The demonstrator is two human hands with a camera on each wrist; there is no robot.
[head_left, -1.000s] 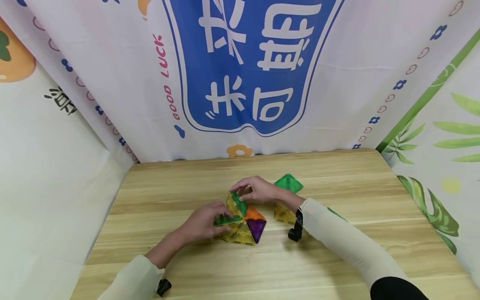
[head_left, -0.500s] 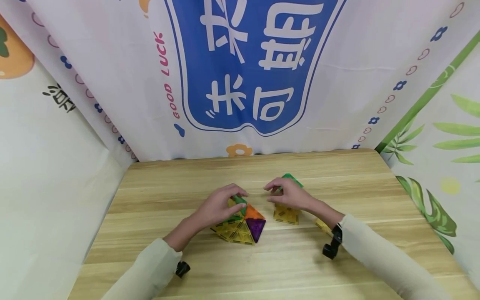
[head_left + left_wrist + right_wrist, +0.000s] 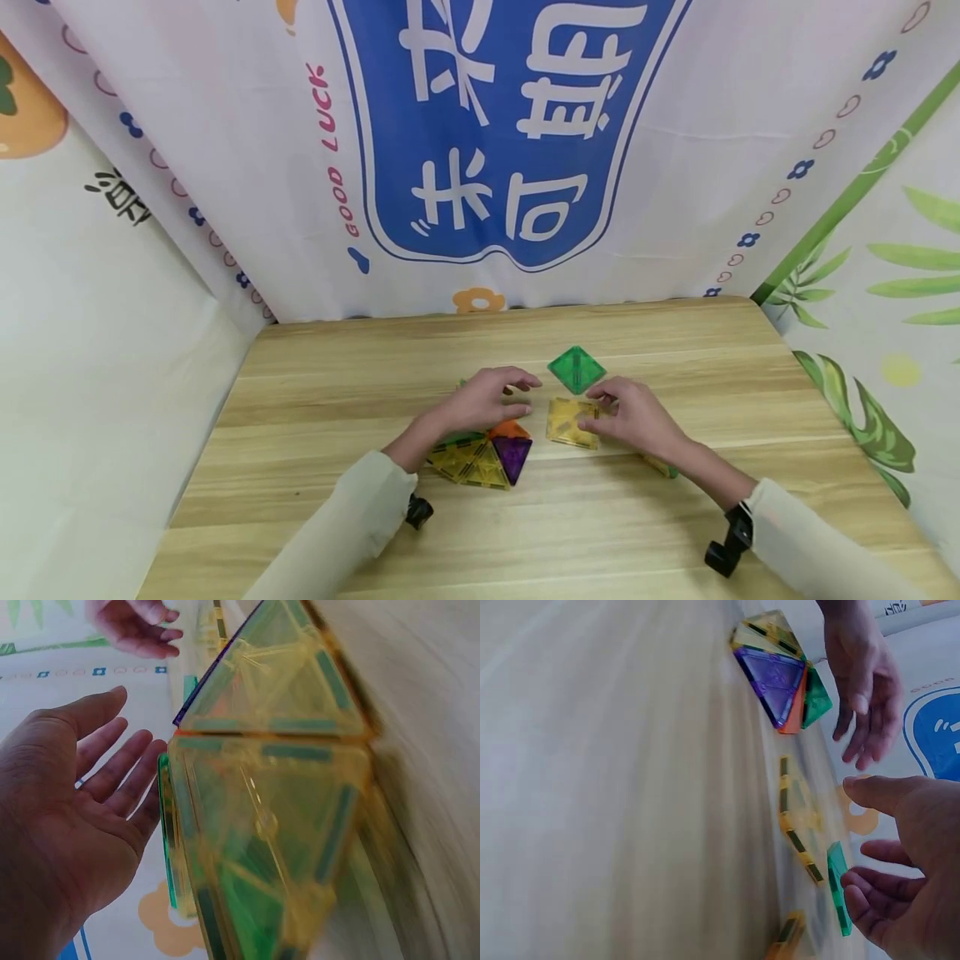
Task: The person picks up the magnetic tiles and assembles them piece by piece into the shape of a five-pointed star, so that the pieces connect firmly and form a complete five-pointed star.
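Observation:
A cluster of translucent magnetic tiles (image 3: 483, 468) sits left of the table's middle, its yellow, green, orange and purple triangles meeting at a raised point. My left hand (image 3: 491, 400) hovers over its far side, fingers loosely bent and holding nothing; its arm hides part of the cluster. To the right, a flat yellow square tile (image 3: 566, 419) lies on the table. My right hand (image 3: 637, 417) is at the square's right edge, thumb overlapping it in the head view. In the right wrist view the right hand's fingers (image 3: 877, 900) are spread apart with nothing between them.
Beyond the square lies a green diamond (image 3: 577, 369) of tiles. A yellow and green tile piece (image 3: 662, 467) shows partly under my right forearm. A printed cloth (image 3: 675, 208) hangs along the wooden table's (image 3: 360, 358) back edge.
Both hands were at the cluster's green tiles and have come off them. The right hand moved right past the yellow square; the left hand shifted right across the cluster, uncovering its near yellow side.

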